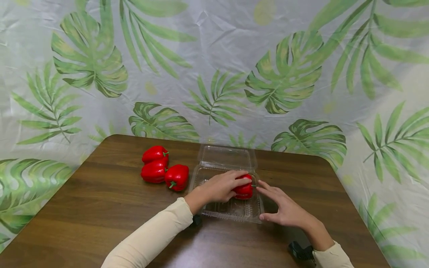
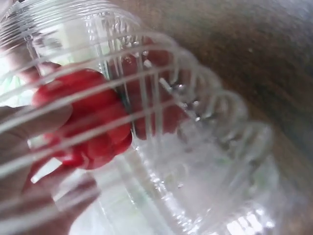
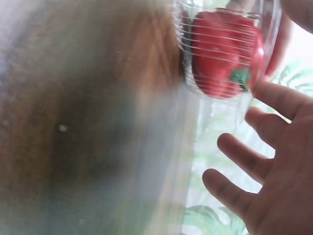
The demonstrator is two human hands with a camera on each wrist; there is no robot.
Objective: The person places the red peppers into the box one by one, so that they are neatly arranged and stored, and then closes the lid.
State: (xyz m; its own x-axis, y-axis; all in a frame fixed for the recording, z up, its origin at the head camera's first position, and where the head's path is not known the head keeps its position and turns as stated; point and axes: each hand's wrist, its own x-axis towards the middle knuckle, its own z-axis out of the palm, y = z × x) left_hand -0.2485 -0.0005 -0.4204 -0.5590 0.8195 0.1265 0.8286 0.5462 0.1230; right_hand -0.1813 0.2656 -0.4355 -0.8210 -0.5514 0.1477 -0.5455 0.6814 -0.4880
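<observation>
My left hand [image 1: 222, 186] grips a red bell pepper [image 1: 245, 189] from above, inside a clear plastic clamshell container [image 1: 218, 213]. In the left wrist view, the pepper [image 2: 95, 122] shows through the ribbed clear wall, with fingers curled about it. The pepper's green stem [image 3: 239, 77] points toward my right hand [image 1: 285, 206], which is held at the container's right side with its fingers spread. Fingertips of that hand are right at the rim near the stem. The container's lid [image 1: 228, 156] lies folded back, away from me.
Three more red bell peppers [image 1: 154, 171] sit grouped on the wooden table [image 1: 100, 208], left of the container. Behind the table's far edge hangs a leaf-patterned sheet [image 1: 221, 48]. A black wrist device [image 1: 299, 251] is at the right wrist.
</observation>
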